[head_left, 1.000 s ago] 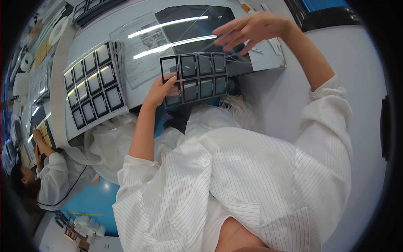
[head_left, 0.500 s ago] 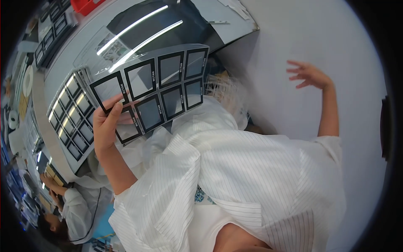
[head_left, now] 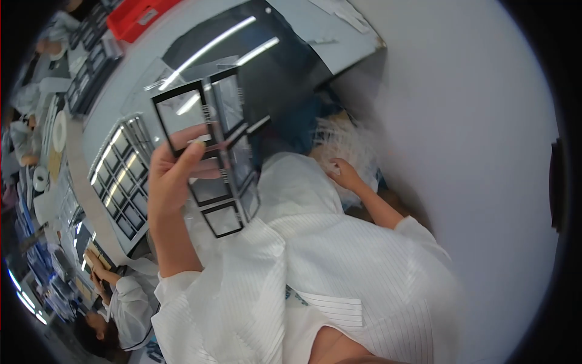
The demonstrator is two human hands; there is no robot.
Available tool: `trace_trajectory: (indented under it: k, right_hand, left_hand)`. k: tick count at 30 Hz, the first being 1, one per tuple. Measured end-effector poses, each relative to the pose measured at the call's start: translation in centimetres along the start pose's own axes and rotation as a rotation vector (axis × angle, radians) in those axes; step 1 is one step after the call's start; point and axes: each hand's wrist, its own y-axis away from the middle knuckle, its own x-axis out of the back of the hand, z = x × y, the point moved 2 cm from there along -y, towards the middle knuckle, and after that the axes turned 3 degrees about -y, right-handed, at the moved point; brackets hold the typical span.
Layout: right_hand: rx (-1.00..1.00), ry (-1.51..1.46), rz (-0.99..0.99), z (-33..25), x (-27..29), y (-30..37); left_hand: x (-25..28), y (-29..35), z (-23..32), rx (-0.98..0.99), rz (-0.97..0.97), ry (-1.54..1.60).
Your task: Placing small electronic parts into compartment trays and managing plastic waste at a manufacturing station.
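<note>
My left hand [head_left: 173, 176] is closed on a clear plastic sheet printed with black-framed windows [head_left: 227, 199], thumb on the near face and fingers showing through from behind. The sheet is tilted and turned partly edge-on, above the table edge and my lap. My right hand [head_left: 347, 176] is low on the right, its fingers curled in at a heap of clear, stringy plastic scraps [head_left: 347, 141]. Whatever is between those fingers is too small to make out.
A stack of similar framed sheets [head_left: 124, 176] lies on the table at left. Farther back are a dark glossy sheet [head_left: 285, 73], a red tray [head_left: 136, 18] and more dark-framed pieces [head_left: 91, 76]. A white wall [head_left: 461, 151] stands at right. A co-worker [head_left: 130, 303] sits at lower left.
My right hand has come down and inward from beside the wall to the plastic scraps, its fingers closing. The sheet in my left hand has swung from facing me to nearly edge-on.
</note>
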Motion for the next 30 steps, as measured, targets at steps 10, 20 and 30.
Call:
trace_trajectory:
  k: [10,20,30]
  right_hand:
    - [0.568,-1.631,-0.629,-26.0,8.8,-6.4]
    - [0.719,-0.286,-0.071,-41.7,20.1,-33.9]
    - [0.720,-0.017,0.272,-41.8,23.2,-45.3]
  left_hand:
    - [0.9,-3.1,1.5,-0.416,0.335,0.367]
    - [12.2,-22.2,-15.0,-0.110,0.642,0.833]
    - [9.1,-25.5,-13.2,0.311,0.476,0.758]
